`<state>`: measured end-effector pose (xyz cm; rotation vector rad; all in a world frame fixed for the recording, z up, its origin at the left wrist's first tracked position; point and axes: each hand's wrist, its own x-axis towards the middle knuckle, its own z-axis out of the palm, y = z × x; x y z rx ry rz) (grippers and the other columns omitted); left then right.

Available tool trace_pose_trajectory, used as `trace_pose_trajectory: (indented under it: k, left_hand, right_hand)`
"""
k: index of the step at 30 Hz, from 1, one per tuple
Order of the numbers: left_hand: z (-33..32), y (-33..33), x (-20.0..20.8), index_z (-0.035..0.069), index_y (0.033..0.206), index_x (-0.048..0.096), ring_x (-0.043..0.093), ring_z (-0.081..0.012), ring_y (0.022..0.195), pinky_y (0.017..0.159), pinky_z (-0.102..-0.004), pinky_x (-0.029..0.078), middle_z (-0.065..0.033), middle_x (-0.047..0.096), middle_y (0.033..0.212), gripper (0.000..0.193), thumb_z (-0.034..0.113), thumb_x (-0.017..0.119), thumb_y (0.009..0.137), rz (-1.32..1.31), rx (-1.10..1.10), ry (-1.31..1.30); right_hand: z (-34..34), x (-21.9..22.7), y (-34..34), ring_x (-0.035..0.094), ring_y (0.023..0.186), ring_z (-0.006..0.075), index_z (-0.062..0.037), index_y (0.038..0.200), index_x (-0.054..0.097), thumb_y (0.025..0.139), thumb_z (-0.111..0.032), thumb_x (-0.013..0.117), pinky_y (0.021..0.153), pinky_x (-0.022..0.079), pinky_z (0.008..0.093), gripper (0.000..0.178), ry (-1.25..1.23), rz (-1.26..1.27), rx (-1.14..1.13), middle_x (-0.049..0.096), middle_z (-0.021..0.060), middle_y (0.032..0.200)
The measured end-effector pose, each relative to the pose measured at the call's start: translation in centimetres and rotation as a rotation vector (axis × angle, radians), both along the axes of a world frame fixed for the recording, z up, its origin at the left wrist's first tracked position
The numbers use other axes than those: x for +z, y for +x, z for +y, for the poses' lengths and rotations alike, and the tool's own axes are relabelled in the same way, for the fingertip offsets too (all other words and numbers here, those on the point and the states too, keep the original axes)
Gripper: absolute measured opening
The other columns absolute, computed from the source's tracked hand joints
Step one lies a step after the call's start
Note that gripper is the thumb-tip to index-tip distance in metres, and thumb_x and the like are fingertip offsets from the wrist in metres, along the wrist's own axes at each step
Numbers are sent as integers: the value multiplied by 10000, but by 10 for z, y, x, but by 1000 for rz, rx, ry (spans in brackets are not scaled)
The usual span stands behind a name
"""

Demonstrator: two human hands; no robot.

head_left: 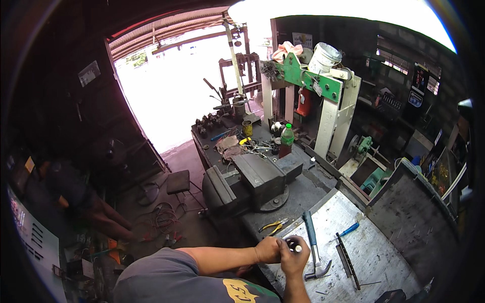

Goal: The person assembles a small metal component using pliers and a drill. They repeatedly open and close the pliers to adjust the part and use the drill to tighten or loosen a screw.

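Observation:
My left hand (268,250) and my right hand (294,258) are together over the near edge of the metal-topped bench (371,247). In my right fist is a small dark object with a pale round end (298,248); its kind is not clear. The fingers of my left hand are curled against it, and whatever they grip is hidden. Just right of my hands lies a claw hammer (313,247) with a blue-grey handle. Yellow-handled pliers (273,226) rest beyond them. Farther right are a blue screwdriver (349,230) and narrow dark metal strips (348,260).
A large bench vise (258,177) stands ahead. Behind it are a green-capped bottle (286,140), rags (230,147) and loose tools. A green-and-white press frame (331,108) rises beyond. At left are a stool (178,182), coiled cable (162,218) and another person (91,202).

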<state>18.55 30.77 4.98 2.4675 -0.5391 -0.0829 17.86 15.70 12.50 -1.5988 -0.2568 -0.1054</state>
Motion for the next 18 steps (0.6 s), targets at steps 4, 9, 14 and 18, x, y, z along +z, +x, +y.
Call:
trace_pose_trajectory:
  k: [4, 9, 14, 18]
  left_hand:
    - [-29, -45, 10, 113, 1240, 672, 735, -381, 1024, 862, -493, 590, -164, 719, 1178, 541, 484, 768, 858, 63, 219, -100]
    - [3, 3, 50, 60, 1360, 573, 616, -408, 1211, 1069, -483, 501, -219, 653, 1252, 803, 323, 941, 697, 35, -283, -267]
    - [12, 59, 59, -10, 1220, 652, 646, -427, 1144, 990, -477, 522, -234, 686, 1189, 513, 130, 801, 749, 391, -629, -144]
    - [14, 51, 16, 41, 1113, 668, 672, -361, 1037, 896, -460, 532, -185, 682, 1087, 504, 305, 849, 724, 102, -563, -428]
  right_hand:
    - [-42, 17, 92, 724, 837, 168, -2, 965, 774, 817, -138, 910, 793, 565, 336, 243, -56, 13, 1375, 777, 82, 885]
    - [-46, 18, 58, 713, 787, 182, -38, 843, 741, 748, -190, 955, 778, 562, 339, 280, -41, -93, 990, 748, 65, 816]
    - [0, 6, -34, 658, 915, 234, -2, 1181, 625, 780, -135, 901, 840, 543, 370, 505, 116, -159, -173, 661, 101, 1001]
    - [-6, 0, -27, 695, 884, 225, -4, 1168, 667, 818, -115, 888, 822, 557, 333, 429, -41, -84, -34, 723, 118, 974]
